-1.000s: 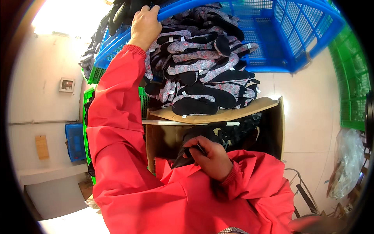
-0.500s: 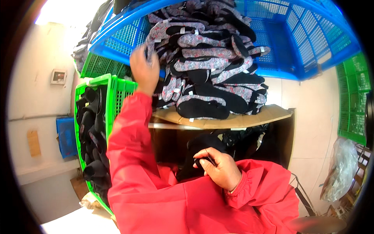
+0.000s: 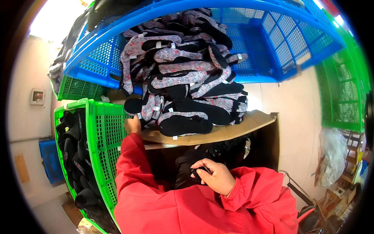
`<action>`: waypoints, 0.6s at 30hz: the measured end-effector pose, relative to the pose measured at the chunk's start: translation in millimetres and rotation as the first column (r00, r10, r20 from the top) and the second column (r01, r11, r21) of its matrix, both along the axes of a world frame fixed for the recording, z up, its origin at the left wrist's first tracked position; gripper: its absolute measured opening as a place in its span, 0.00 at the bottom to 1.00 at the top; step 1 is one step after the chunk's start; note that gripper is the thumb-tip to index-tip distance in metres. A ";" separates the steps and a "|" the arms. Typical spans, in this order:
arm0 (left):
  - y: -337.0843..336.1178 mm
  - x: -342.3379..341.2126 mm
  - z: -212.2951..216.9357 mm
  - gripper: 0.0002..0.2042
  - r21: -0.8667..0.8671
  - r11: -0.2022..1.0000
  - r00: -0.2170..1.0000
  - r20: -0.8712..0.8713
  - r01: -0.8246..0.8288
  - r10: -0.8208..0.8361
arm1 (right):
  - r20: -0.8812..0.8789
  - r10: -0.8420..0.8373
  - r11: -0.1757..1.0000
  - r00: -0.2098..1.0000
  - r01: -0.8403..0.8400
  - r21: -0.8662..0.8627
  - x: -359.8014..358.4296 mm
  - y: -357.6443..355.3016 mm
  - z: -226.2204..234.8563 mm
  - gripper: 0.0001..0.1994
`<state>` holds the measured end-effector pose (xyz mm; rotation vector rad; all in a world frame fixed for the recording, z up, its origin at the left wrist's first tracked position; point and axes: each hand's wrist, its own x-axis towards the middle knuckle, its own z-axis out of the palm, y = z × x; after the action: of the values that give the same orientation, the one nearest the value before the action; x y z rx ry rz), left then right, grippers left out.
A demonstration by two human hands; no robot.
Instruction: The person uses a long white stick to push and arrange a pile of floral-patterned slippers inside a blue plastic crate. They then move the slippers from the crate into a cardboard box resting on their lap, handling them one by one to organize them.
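My left hand [image 3: 133,125] is at the lower left edge of a large pile of slippers [image 3: 183,66]. Its fingers close at the edge of a slipper with a black, rounded end [image 3: 133,106], beside a small white tag; the fingertips are partly hidden. The slippers are grey with a pink-red flower pattern and black soles, many with white tags. My right hand [image 3: 217,177] stays low before my body, curled around a small black tool [image 3: 201,170] with a thin loop; its kind cannot be made out.
The pile spills from a tipped blue crate [image 3: 269,74] onto a cardboard flap [image 3: 218,135] above an open box with dark contents. A green crate [image 3: 103,136] of black footwear stands at left. Another green crate [image 3: 343,95] and a clear plastic bag [image 3: 331,156] are at right.
My left hand has come down from the pile's upper left side to its lower left edge. My right hand keeps the black tool. The whole view has shifted slightly.
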<state>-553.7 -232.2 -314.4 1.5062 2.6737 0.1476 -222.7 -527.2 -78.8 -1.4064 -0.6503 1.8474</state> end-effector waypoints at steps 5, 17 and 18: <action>12.8 18.1 12.9 0.18 -0.068 0.992 0.969 0.232 0.104 -0.086 | 0.003 -0.028 0.999 1.000 0.028 0.021 0.2 -2.5 -4.0 0.10; 17.9 21.4 -25.0 0.30 -0.143 0.961 0.885 0.375 -0.238 0.275 | 0.031 -0.045 0.998 0.999 0.043 0.049 3.1 -2.2 -8.4 0.09; 16.7 24.1 -22.3 0.29 -0.167 0.970 0.923 0.315 -0.175 0.221 | 0.035 -0.039 0.999 0.999 0.038 0.034 5.3 -0.3 -4.6 0.09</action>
<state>-529.6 -215.6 -336.6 1.0598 2.4986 0.2051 -217.4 -527.5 -83.5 -1.4237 -0.6647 1.7774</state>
